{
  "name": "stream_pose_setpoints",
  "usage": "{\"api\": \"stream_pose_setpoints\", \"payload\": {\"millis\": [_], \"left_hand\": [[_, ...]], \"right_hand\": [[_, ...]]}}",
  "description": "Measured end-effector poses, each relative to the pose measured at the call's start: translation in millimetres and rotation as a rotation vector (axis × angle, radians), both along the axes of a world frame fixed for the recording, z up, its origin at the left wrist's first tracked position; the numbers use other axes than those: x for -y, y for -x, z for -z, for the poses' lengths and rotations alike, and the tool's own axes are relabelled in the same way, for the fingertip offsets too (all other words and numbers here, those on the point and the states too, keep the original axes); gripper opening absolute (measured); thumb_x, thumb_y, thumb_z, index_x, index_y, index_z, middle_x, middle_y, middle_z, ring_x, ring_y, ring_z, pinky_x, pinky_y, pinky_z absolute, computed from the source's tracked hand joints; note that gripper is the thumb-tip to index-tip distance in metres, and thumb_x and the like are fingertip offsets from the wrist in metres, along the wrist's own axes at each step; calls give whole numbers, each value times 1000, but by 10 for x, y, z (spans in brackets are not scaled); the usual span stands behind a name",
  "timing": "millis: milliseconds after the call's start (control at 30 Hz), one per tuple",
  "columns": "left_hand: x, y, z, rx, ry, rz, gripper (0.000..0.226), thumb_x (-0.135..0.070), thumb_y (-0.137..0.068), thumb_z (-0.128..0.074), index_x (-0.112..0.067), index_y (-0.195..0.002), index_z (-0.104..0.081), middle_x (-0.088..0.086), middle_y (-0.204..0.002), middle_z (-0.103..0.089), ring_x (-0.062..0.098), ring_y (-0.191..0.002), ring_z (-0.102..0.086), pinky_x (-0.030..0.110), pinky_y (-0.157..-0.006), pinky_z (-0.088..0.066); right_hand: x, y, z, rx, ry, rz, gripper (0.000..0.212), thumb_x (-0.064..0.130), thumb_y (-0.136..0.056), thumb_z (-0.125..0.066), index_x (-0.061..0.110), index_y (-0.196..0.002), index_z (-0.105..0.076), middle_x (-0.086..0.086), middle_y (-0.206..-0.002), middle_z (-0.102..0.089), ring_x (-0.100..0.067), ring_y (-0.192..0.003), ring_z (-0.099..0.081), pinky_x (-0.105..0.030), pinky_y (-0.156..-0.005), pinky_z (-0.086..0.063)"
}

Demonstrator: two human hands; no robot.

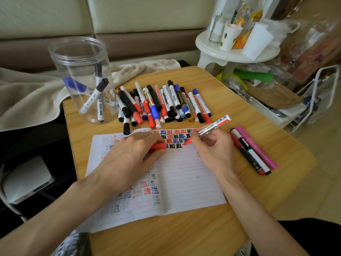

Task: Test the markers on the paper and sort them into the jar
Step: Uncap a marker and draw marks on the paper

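Currently left hand (129,156) pinches red plastic cap (159,146); right hand (214,150) grips cylindrical marker (215,125).

Red cap (159,146): mostly buried under the curled fingers of the left hand (129,156), just one end peeking out.
Marker (215,125): the right hand (214,150) grips round its middle; nib on the paper (184,182) or just above it, can't tell.
Lower-left marks: faded and smeary, unreadable.
Pile of markers (162,104): bottom ones covered, no counting them.
Stool (212,50): everything on it blurred, labels illegible.
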State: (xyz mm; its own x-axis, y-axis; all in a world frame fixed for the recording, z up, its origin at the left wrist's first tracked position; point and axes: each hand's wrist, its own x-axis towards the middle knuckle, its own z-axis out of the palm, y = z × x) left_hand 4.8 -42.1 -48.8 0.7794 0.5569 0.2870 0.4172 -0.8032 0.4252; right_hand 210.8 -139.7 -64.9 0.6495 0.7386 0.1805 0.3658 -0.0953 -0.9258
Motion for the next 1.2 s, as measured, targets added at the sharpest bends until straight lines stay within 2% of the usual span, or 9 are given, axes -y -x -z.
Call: {"api": "stream_pose_setpoints", "payload": {"millis": [200,367,634,800,1067,1200], "left_hand": [[7,9,-9,3,-6,7,31,-50,-98,-47,-28,-113,-63,-12,-102,-66,13,-88,-62,37,-72,-56],[1,5,-8,3,-1,1,32,-51,-98,-47,-28,-113,-63,-12,-102,-66,13,-89,-62,39,-72,-56],[-2,10,-5,-1,-4,-1,33,-51,-98,-46,-28,-113,-63,-11,-101,-66,15,-88,-62,40,-72,-56],[0,10,-10,1,-3,3,33,-52,-97,-46,-28,-113,-63,-12,-100,-66,15,-88,-62,40,-71,-55],[2,8,-15,7,-5,7,33,-51,-97,-47,-27,-112,-64,-11,-100,-66,14,-87,-62,39,-71,-56],[-1,7,-10,6,-2,2,32,-50,-98,-47,-27,-113,-64,-11,-101,-67,14,-89,-62,40,-72,-56]], "right_hand": [[1,-22,-15,-46,-8,1,17,14,-94,-75,14,-78,-70,21,-56,-66,4,-54,-63,-11,-55,-47],[9,-6,-21,-77,-29,-23,9,10,-93,-75,10,-85,-73,17,-62,-70,4,-56,-65,-13,-55,-49],[-7,-8,6,-34,-4,16,11,14,-91,-77,21,-84,-72,12,-73,-76,-1,-59,-65,-19,-53,-49],[9,-11,-16,-82,-19,-3,7,12,-94,-74,14,-87,-73,18,-60,-68,3,-55,-63,-12,-53,-46],[8,15,-12,-57,-19,-28,8,9,-90,-77,14,-85,-75,12,-68,-74,-1,-58,-66,-17,-55,-47],[5,5,0,-27,-19,0,14,9,-90,-76,21,-83,-72,8,-78,-78,-10,-71,-74,-18,-59,-53]]}}
